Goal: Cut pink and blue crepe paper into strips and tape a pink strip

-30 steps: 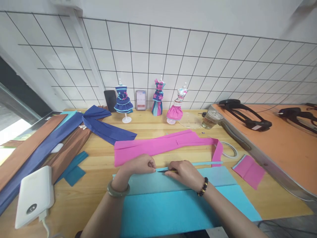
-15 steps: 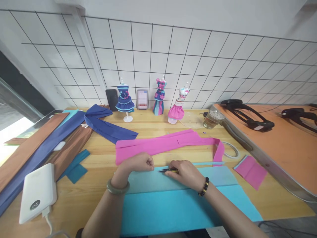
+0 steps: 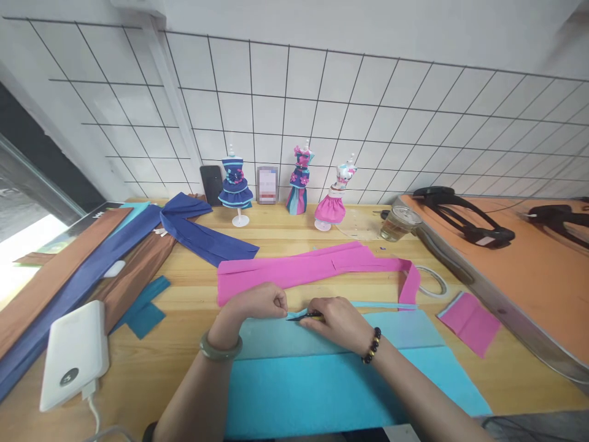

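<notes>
A turquoise cloth (image 3: 294,393) lies across the table's front, its back part folded over and paler. My right hand (image 3: 338,322) is closed around small black-and-yellow scissors (image 3: 301,317), whose dark pointed blades face left along the cloth's back edge. At that edge's left end, my left hand (image 3: 264,301) pinches the cloth, its fingertips close to the blade tips. A narrow turquoise strip (image 3: 384,305) runs along the back edge, separated from the cloth to the right of my right hand. The scissor handles are mostly hidden in my palm.
Pink cloth (image 3: 285,270) stretches behind my hands. A tape roll (image 3: 432,282), a pink folded piece (image 3: 470,323) and a lidded cup (image 3: 399,222) sit right. Small dressed mannequins (image 3: 236,184) stand at the back. Left are a white power bank (image 3: 73,353) and blue and brown cloths (image 3: 124,264).
My right hand and the scissors have moved slightly left along the cloth's edge, closer to my left hand. The narrow strip now shows lifted near the blades. The view has shifted a little.
</notes>
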`<act>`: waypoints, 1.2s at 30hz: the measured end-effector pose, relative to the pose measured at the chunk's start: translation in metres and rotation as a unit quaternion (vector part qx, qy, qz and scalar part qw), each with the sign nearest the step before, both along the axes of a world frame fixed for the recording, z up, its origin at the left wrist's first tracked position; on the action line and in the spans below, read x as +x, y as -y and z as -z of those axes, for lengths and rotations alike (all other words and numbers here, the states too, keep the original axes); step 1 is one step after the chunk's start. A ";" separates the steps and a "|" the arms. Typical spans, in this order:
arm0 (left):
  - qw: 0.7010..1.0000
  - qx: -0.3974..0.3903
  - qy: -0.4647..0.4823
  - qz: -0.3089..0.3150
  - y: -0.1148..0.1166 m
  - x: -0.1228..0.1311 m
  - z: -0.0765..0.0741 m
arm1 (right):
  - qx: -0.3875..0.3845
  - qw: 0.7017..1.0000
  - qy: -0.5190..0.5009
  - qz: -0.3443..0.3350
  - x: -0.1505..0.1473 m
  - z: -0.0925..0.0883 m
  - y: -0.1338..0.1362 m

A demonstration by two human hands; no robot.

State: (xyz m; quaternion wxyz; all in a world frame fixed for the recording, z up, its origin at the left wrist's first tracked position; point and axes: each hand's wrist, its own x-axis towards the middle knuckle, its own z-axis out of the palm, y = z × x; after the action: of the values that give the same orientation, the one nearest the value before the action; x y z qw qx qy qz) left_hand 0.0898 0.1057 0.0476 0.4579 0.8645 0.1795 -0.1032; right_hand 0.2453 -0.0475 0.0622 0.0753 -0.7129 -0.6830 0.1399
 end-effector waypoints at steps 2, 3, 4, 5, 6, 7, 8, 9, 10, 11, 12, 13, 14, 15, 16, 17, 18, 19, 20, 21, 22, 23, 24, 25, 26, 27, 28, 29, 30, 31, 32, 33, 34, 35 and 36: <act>1.000 0.000 0.001 0.002 0.000 0.000 0.000 | -0.001 1.000 -0.003 0.001 0.000 0.001 0.002; 1.000 0.001 0.002 0.002 0.000 0.000 0.000 | -0.002 1.000 -0.005 0.001 0.000 0.001 0.002; 1.000 0.001 0.002 0.003 0.000 0.001 0.001 | -0.003 1.000 -0.007 0.000 0.000 0.002 0.003; 1.000 0.002 0.002 0.003 0.000 0.001 0.001 | -0.003 1.000 -0.009 -0.001 0.000 0.002 0.003; 1.000 0.002 0.002 0.004 0.000 0.001 0.001 | -0.003 1.000 -0.010 -0.001 0.000 0.002 0.004; 1.000 0.002 0.002 0.004 0.000 0.001 0.001 | -0.004 1.000 -0.010 -0.001 0.000 0.002 0.003; 1.000 0.002 0.001 0.005 0.000 0.001 0.001 | -0.005 1.000 -0.011 -0.001 -0.001 0.002 0.003; 1.000 0.002 0.001 0.006 0.000 0.001 0.000 | -0.006 1.000 -0.011 -0.001 -0.001 0.002 0.003; 1.000 0.003 0.002 0.006 0.000 0.000 0.000 | -0.007 1.000 -0.010 -0.001 -0.001 0.002 0.002; 1.000 0.003 0.002 0.006 0.000 0.000 0.000 | -0.006 1.000 -0.008 -0.002 -0.002 0.002 0.002; 1.000 0.004 0.003 0.005 0.000 0.000 0.000 | -0.004 1.000 -0.007 -0.003 -0.002 0.001 0.001; 1.000 0.004 0.003 0.005 0.000 0.000 0.000 | -0.001 1.000 -0.006 -0.006 -0.002 0.001 0.001; 1.000 0.005 0.004 0.004 0.000 0.000 0.000 | 0.001 1.000 -0.005 -0.008 -0.003 0.001 0.000; 1.000 0.005 0.004 0.004 0.000 0.000 0.000 | 0.002 1.000 -0.004 -0.010 -0.003 0.001 0.000; 1.000 0.005 0.004 0.004 0.001 0.000 0.000 | 0.000 1.000 -0.004 -0.010 -0.003 0.001 0.000; 1.000 0.004 0.003 0.005 0.001 0.000 0.000 | 0.000 1.000 -0.003 -0.010 -0.004 0.001 -0.001; 1.000 0.004 0.002 0.005 0.001 0.000 0.000 | -0.001 1.000 -0.002 -0.010 -0.004 0.001 -0.001; 1.000 0.004 0.002 0.005 0.001 0.000 0.000 | -0.001 1.000 -0.001 -0.010 -0.004 0.001 -0.001; 1.000 0.004 0.001 0.004 0.001 0.000 0.000 | 0.000 1.000 -0.001 -0.011 -0.004 0.001 -0.001; 1.000 0.004 0.000 0.003 0.001 0.000 0.000 | 0.001 1.000 -0.001 -0.012 -0.004 0.001 -0.001; 1.000 0.004 0.000 0.002 0.001 0.000 0.000 | 0.001 1.000 -0.002 -0.012 -0.005 0.001 0.000; 1.000 0.004 -0.001 0.001 0.000 0.000 0.000 | 0.000 1.000 -0.003 -0.011 -0.005 0.001 0.000; 1.000 0.003 -0.001 0.000 0.000 0.000 0.000 | -0.001 1.000 -0.004 -0.010 -0.005 0.001 0.000; 1.000 0.002 -0.001 -0.001 0.000 0.000 0.000 | -0.001 1.000 -0.005 -0.008 -0.005 0.001 0.000; 1.000 0.001 -0.001 -0.001 0.000 -0.001 0.000 | -0.002 1.000 -0.007 -0.007 -0.005 0.001 0.000; 1.000 0.000 0.000 -0.001 0.000 -0.001 0.000 | -0.002 1.000 -0.008 -0.006 -0.005 0.001 -0.001; 1.000 -0.002 0.000 -0.001 0.000 -0.001 -0.001 | -0.002 1.000 -0.009 -0.005 -0.005 0.001 -0.001; 1.000 -0.003 -0.001 -0.001 0.000 -0.001 -0.001 | -0.001 1.000 -0.010 -0.003 -0.006 0.001 -0.001; 1.000 -0.003 -0.001 -0.001 0.000 -0.001 -0.001 | 0.000 1.000 -0.012 -0.003 -0.006 0.001 -0.001; 1.000 -0.003 -0.002 -0.001 0.000 -0.001 -0.001 | 0.000 1.000 -0.012 -0.001 -0.006 0.001 -0.001; 1.000 -0.003 -0.003 -0.002 0.000 -0.001 -0.001 | 0.000 1.000 -0.012 0.001 -0.006 0.000 -0.001; 1.000 -0.002 -0.004 -0.002 0.000 -0.001 -0.001 | 0.000 1.000 -0.012 0.002 -0.006 0.000 -0.001; 1.000 -0.002 -0.005 -0.003 0.000 -0.001 -0.001 | 0.000 1.000 -0.013 0.003 -0.006 0.000 -0.001; 1.000 -0.002 -0.006 -0.004 0.000 -0.001 -0.001 | 0.000 1.000 -0.014 0.004 -0.006 0.000 0.000; 1.000 -0.002 -0.007 -0.004 0.000 -0.001 -0.002 | 0.001 1.000 -0.017 0.004 -0.006 0.000 0.000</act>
State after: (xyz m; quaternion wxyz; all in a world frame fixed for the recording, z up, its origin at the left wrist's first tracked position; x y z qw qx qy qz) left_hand 0.0890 0.1061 0.0492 0.4586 0.8623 0.1856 -0.1078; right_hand 0.2395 -0.0472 0.0618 0.0883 -0.7131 -0.6788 0.1514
